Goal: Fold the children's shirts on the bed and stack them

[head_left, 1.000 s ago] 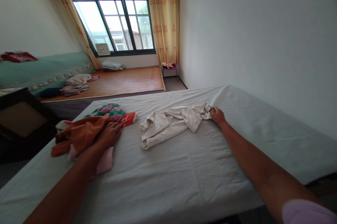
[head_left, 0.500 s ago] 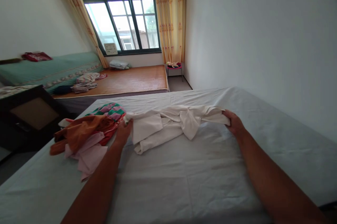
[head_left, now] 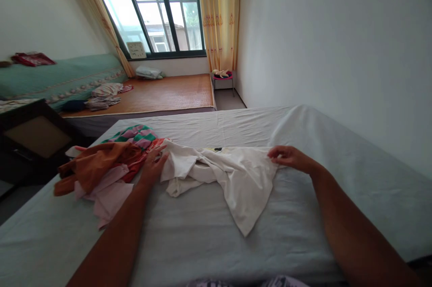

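Note:
A crumpled white shirt [head_left: 246,183] lies across the bed, one corner pointing toward me and a small dark-and-yellow print showing at its far edge. At its left end is my left hand [head_left: 155,164], fingers spread and resting against the cloth. My right hand [head_left: 292,158] has its fingers bent together at the shirt's right end, pinching the edge. Just left of my left hand sits a heap of clothes: an orange-brown garment [head_left: 101,161], a pink one [head_left: 110,195], and a green-and-pink checked one [head_left: 137,134].
A pale sheet [head_left: 209,242] covers the bed. Beyond it stands another bed with a brown mat [head_left: 168,93] and folded clothes [head_left: 104,98]. A dark cabinet [head_left: 37,134] is at the left, a white wall [head_left: 337,53] at the right. A small stool [head_left: 223,75] stands by the curtain.
The shirt's right part has spread out toward me, and its print now shows. My left fingers have loosened from a grip. My right hand has shifted slightly left; the view has tilted down.

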The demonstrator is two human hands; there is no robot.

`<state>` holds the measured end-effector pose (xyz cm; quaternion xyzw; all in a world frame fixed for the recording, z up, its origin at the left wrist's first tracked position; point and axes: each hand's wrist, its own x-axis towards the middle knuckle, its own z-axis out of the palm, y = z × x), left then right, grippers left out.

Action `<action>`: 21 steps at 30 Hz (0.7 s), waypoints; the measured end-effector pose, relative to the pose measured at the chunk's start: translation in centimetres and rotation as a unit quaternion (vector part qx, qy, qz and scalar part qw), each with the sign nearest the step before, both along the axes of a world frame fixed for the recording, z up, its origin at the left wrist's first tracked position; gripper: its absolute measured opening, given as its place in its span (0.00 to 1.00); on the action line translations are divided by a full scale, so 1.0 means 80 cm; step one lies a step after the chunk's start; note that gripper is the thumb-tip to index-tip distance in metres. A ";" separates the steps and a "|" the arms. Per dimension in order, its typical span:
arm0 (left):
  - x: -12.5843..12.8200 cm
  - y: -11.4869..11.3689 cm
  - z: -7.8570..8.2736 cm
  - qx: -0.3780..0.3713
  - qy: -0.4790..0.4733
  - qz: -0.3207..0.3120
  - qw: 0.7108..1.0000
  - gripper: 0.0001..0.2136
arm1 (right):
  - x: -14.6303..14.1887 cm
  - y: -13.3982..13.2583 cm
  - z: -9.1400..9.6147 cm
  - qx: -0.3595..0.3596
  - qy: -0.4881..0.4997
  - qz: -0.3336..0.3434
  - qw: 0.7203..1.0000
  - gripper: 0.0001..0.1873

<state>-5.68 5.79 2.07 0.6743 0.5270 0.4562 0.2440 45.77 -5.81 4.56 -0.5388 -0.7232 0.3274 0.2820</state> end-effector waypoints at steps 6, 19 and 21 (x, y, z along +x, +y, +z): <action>-0.005 -0.020 0.028 -0.043 0.216 -0.216 0.951 0.25 | -0.060 -0.016 0.014 -0.046 -0.085 0.236 0.967 0.32; -0.021 0.005 0.040 0.004 0.217 -0.212 0.953 0.14 | -0.065 -0.006 0.034 -0.094 0.015 0.186 0.978 0.17; -0.014 0.022 0.066 -0.022 0.200 -0.219 0.955 0.13 | -0.062 0.010 0.054 -0.100 0.014 0.191 0.976 0.18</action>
